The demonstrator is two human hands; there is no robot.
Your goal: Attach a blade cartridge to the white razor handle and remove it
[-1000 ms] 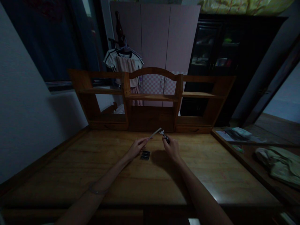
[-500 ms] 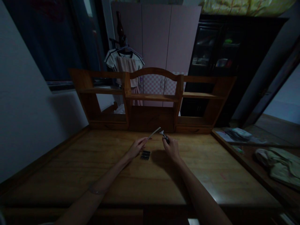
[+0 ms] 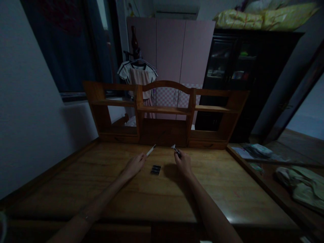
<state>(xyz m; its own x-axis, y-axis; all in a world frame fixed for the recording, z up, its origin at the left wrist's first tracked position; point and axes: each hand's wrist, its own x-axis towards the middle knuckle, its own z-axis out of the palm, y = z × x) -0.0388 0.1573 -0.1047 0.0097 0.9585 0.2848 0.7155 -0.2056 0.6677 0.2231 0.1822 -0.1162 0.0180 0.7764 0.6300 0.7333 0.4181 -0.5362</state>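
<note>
My left hand (image 3: 135, 164) is closed around one end of a thin, pale, flat stick (image 3: 150, 150). The stick points up and to the right, its far end looking dark; its exact kind is not clear. My right hand (image 3: 183, 162) grips a small tool (image 3: 176, 150) with a black handle and a silver, forked-looking head, too small and dim to name surely. The stick and the tool are apart, both held above the table. Between my hands, on the wood, lies a small dark pack (image 3: 155, 169) with several parallel black bars. Neither hand touches it.
The wooden table (image 3: 121, 199) has a shelf unit (image 3: 164, 110) along its back edge. A wall bounds the left. Beyond the right rim are papers in plastic (image 3: 258, 150) and a pale cloth bundle (image 3: 301, 185). Pink wardrobes (image 3: 170, 50) stand behind.
My left hand has drawn left and toward me with the stick, away from the tool and the black pack. My right hand keeps its grip nearly in place. The head view has tilted up slightly.
</note>
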